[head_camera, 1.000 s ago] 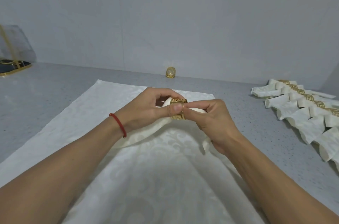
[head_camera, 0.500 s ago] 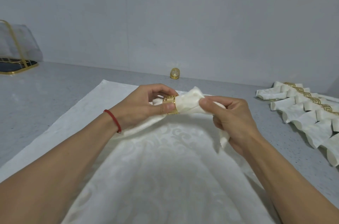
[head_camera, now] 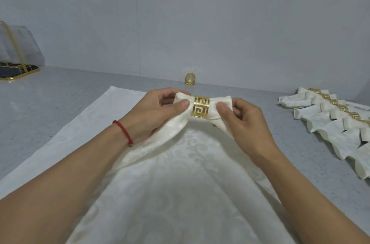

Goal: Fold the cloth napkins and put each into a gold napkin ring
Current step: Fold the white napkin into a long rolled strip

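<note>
We're well into the batch: a row of ringed napkins (head_camera: pixel 328 115) already lies on the table (head_camera: pixel 60 99), right of the white cloth (head_camera: pixel 180 193) spread under our hands. One spare gold ring (head_camera: pixel 190 79) stands beyond the cloth, by the wall, so we judge at least one more napkin is left. The current napkin (head_camera: pixel 218 107) is held above the cloth, its gold napkin ring (head_camera: pixel 200 107) about mid-length. Left hand (head_camera: pixel 154 111) pinches the napkin left of the ring, right hand (head_camera: pixel 246 121) pinches it on the right; each grip is clamped on fabric.
</note>
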The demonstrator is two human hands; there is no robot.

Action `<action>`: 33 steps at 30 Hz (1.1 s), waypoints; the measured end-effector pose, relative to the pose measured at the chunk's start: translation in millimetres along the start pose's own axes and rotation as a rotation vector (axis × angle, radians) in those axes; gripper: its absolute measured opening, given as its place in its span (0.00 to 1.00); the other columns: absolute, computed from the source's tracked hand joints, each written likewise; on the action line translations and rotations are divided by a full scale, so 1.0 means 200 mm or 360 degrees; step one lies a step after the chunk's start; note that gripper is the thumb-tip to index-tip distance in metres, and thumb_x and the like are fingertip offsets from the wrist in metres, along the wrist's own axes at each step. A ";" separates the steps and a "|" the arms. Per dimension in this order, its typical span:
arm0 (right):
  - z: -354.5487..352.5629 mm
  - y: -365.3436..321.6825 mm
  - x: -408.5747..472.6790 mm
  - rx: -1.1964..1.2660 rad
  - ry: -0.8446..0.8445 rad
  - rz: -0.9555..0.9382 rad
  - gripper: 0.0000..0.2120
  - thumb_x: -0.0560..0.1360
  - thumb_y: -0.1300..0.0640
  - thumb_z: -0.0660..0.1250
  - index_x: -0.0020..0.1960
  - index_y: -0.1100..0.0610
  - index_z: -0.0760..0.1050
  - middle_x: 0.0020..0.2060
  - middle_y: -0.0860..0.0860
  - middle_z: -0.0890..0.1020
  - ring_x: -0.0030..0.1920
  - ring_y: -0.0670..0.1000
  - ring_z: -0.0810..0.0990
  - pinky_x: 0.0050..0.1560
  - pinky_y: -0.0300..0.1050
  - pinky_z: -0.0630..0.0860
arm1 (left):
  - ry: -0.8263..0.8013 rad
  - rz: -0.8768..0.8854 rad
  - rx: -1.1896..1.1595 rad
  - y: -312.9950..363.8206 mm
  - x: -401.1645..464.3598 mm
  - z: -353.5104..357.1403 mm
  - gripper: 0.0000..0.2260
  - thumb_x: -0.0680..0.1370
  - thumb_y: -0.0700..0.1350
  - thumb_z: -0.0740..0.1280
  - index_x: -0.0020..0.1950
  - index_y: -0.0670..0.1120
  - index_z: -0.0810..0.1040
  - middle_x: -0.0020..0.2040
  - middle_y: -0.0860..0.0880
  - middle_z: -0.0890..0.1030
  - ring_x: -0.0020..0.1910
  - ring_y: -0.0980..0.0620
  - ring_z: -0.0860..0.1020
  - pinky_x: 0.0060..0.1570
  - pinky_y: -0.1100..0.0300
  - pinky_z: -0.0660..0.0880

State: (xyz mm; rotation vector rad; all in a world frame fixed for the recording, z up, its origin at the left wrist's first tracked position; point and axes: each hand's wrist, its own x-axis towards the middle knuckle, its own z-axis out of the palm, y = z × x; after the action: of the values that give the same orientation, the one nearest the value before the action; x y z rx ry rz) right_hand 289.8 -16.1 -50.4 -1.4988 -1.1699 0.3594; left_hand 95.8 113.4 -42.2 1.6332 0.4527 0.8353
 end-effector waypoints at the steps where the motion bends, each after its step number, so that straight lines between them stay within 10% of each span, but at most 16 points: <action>1: 0.00 -0.01 0.00 0.0069 0.0003 0.0036 0.08 0.81 0.49 0.68 0.55 0.52 0.82 0.43 0.50 0.88 0.43 0.54 0.87 0.45 0.54 0.82 | -0.0015 -0.0013 -0.0011 -0.01 0.00 0.00 0.20 0.72 0.44 0.76 0.63 0.42 0.80 0.58 0.43 0.84 0.59 0.45 0.82 0.62 0.54 0.77; 9: 0.02 -0.02 0.00 0.0107 -0.0031 0.0027 0.11 0.82 0.49 0.67 0.53 0.57 0.76 0.30 0.50 0.82 0.22 0.54 0.74 0.26 0.42 0.70 | -0.0089 0.0028 0.0011 0.00 0.00 0.00 0.23 0.68 0.35 0.75 0.64 0.42 0.80 0.59 0.43 0.84 0.59 0.45 0.82 0.62 0.55 0.77; 18: 0.02 -0.01 -0.01 -0.0210 -0.0017 0.0005 0.12 0.78 0.41 0.69 0.50 0.49 0.76 0.39 0.47 0.85 0.36 0.46 0.81 0.35 0.38 0.73 | 0.0011 0.0022 0.0276 0.04 -0.02 0.01 0.19 0.72 0.38 0.77 0.62 0.44 0.82 0.53 0.49 0.86 0.55 0.52 0.84 0.60 0.55 0.79; 25: -0.02 -0.06 -0.02 -0.0335 -0.0156 0.0002 0.13 0.79 0.38 0.66 0.52 0.47 0.80 0.29 0.51 0.83 0.26 0.40 0.76 0.29 0.30 0.66 | -0.0003 0.0079 0.0233 0.06 -0.02 0.00 0.21 0.70 0.33 0.77 0.62 0.42 0.81 0.54 0.46 0.86 0.55 0.47 0.84 0.57 0.54 0.80; 33: 0.00 -0.07 -0.04 -0.0133 -0.0261 -0.0046 0.13 0.80 0.43 0.68 0.57 0.50 0.77 0.45 0.49 0.84 0.29 0.49 0.81 0.29 0.48 0.78 | 0.0055 0.0112 -0.0038 0.04 -0.01 0.02 0.18 0.71 0.31 0.75 0.61 0.38 0.81 0.55 0.41 0.85 0.56 0.42 0.83 0.57 0.57 0.80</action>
State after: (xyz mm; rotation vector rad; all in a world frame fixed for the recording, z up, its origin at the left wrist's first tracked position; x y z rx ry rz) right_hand 279.6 -24.8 -41.5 -1.5455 -1.3489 0.4245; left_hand 95.4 107.1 -36.3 1.6223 0.4099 0.9194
